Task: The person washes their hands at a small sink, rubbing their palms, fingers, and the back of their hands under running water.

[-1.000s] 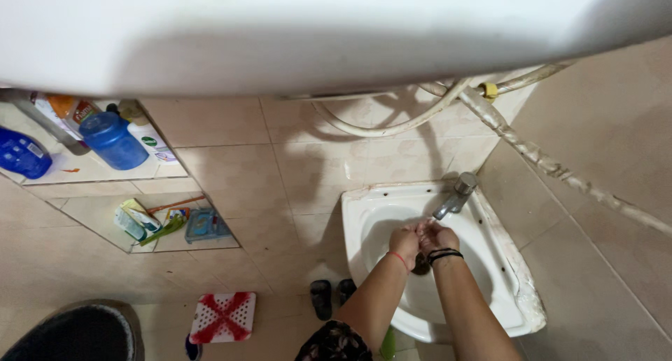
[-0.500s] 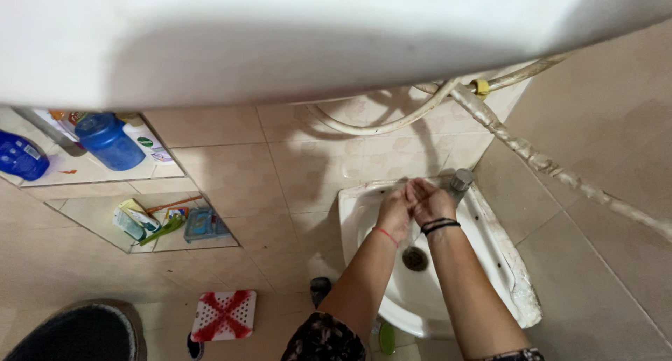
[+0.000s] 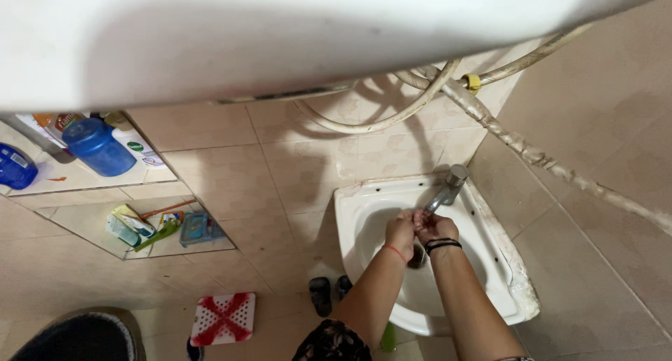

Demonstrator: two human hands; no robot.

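Beige tiled walls close round my white corner basin (image 3: 490, 291). Under its metal tap (image 3: 448, 186) I press my left hand (image 3: 400, 229) and right hand (image 3: 435, 227) together, fingers loosely curled, holding nothing. I judge I'm mid-rinse; next comes rubbing palms, then shutting off the tap.

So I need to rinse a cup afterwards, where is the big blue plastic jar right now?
In the head view the big blue plastic jar stands on the upper tiled corner shelf at far left, well left of the white corner sink.
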